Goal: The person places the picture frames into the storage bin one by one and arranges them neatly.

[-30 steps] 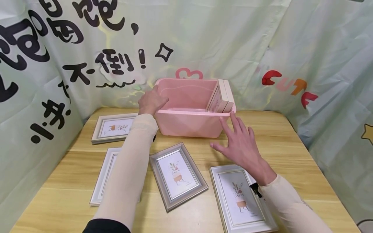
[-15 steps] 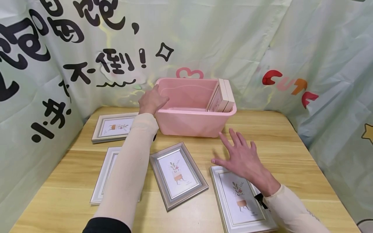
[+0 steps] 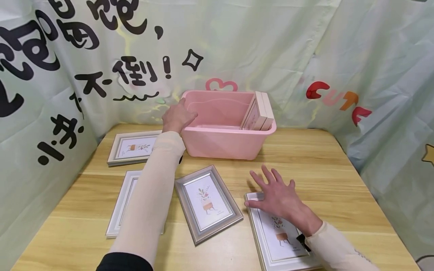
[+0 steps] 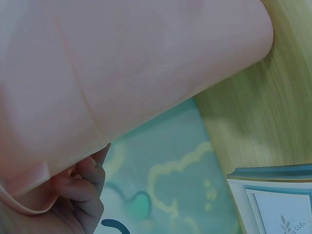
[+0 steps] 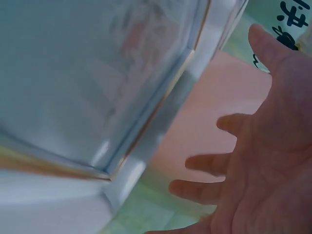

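Observation:
My left hand [image 3: 177, 117] grips the left rim of the pink plastic storage bin [image 3: 223, 145]. In the left wrist view, curled fingers [image 4: 83, 187] show below that rim. My right hand [image 3: 279, 197] is spread over the top end of a white photo frame [image 3: 283, 241] at the front right and holds nothing. The right wrist view shows the hand's straight fingers apart from the frame's edge [image 5: 146, 156]. Upright at the right end inside the bin stand light-coloured photo frames [image 3: 262, 113]. A grey-brown photo frame [image 3: 203, 203] lies flat, turned at an angle, in the middle.
Left of the bin lies a cream photo frame [image 3: 133, 147], partly behind my left forearm. Nearer, a white photo frame [image 3: 116, 214] is largely covered by the same arm. A printed curtain [image 3: 264, 49] hangs behind the wooden table [image 3: 325, 165].
My right hand has come away from the bin's front right corner, moving back and down over the right-hand white photo frame. The left hand keeps its grip on the bin.

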Available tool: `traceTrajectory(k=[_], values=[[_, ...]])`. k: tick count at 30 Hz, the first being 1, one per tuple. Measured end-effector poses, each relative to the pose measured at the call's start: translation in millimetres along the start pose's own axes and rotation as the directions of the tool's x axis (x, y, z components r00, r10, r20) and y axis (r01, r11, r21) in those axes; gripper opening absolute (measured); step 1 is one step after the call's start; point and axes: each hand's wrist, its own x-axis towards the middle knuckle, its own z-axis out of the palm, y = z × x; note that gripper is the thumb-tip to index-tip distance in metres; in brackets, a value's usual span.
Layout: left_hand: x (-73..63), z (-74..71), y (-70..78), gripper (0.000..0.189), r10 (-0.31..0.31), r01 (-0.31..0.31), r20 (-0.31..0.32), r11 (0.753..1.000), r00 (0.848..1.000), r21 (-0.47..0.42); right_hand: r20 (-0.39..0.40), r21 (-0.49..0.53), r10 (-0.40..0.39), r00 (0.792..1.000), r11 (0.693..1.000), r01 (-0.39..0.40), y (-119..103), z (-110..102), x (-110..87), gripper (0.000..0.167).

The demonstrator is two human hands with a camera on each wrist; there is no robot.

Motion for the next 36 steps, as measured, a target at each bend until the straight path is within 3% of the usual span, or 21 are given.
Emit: traceTrajectory(k=[6,13,23,36], values=[[0.7,0.6,0.7,0.084,0.004,-0.004,-0.004,1.0,1.0,-0.006,0.063,-0.013,-0.008,0.998,1.0,0.008,-1.9,6.8,-4.5,0.097],[1.6,1.1,0.3,0.084,0.003,-0.003,-0.004,1.0,1.0,-0.004,0.084,0.006,0.003,0.996,1.0,-0.004,-1.2,10.6,-8.0,0.096],[-1.1,-0.5,1.1,0.084,0.01,-0.011,-0.01,1.0,1.0,-0.015,0.141,0.05,0.077,0.987,0.995,-0.084,-3.6,12.9,-13.2,0.091],[-1.4,-1.9,1.5,0.084,-0.002,0.002,0.005,1.0,1.0,-0.003,0.094,0.033,0.117,0.989,0.992,-0.121,-4.5,17.8,-8.9,0.084]])
